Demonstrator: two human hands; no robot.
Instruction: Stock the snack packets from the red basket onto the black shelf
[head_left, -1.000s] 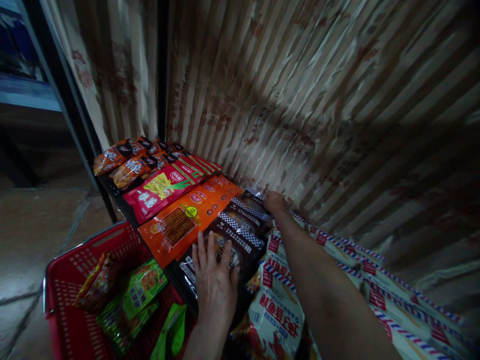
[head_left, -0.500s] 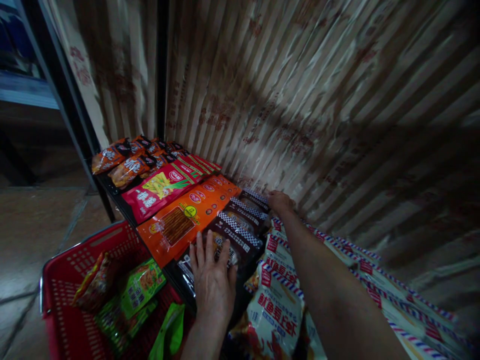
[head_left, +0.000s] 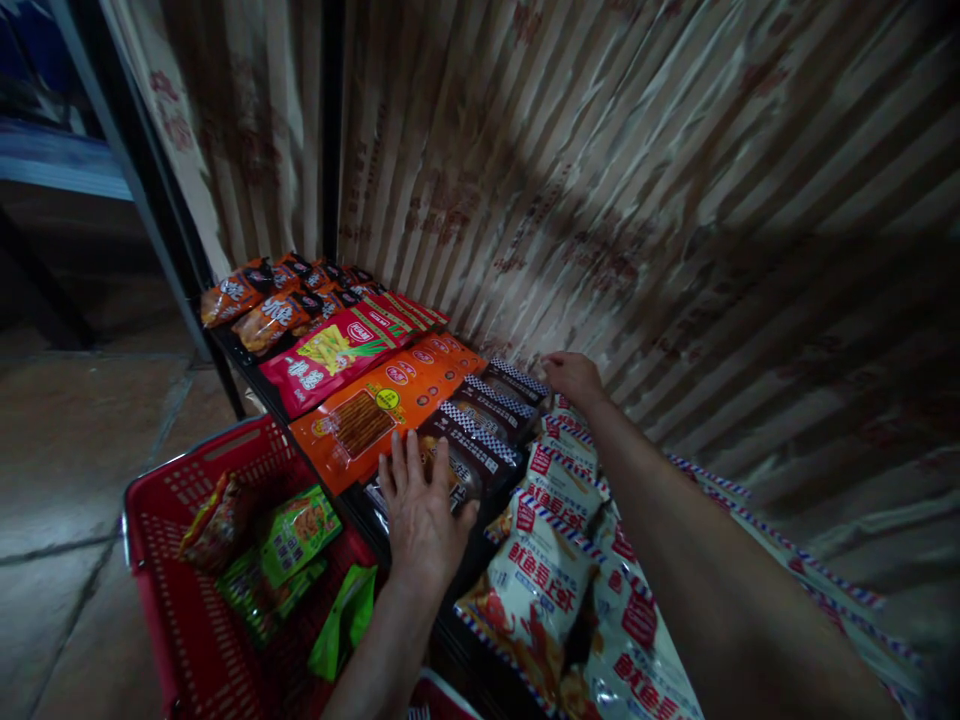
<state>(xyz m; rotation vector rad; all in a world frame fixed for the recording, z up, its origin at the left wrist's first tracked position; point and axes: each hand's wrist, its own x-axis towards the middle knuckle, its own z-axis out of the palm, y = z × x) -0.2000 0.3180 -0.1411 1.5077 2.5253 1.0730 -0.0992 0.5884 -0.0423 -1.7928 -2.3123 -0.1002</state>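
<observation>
My left hand (head_left: 424,510) lies with spread fingers on the front dark packet (head_left: 480,450) with a checkered edge. At the back end of that row, my right hand (head_left: 574,378) is beside the rear dark packet (head_left: 517,380), near the curtain; its fingers are bent and what they hold, if anything, is hidden. Orange packets (head_left: 360,425) overlap in the row to the left, with pink packets (head_left: 326,360) beyond them. White snack bags (head_left: 536,570) with striped edges lie to the right of the dark row, partly under my right forearm.
A red basket (head_left: 161,560) with green packets (head_left: 300,535) and a red-yellow packet (head_left: 214,525) stands at the lower left. Orange-black bags (head_left: 274,318) fill the far left row. A pleated curtain (head_left: 480,180) hangs behind; a dark metal post (head_left: 332,130) stands before it.
The view has shifted, so the basket and rows sit further right and higher. More white bags show below my right forearm. My left hand stays on the front dark packet.
</observation>
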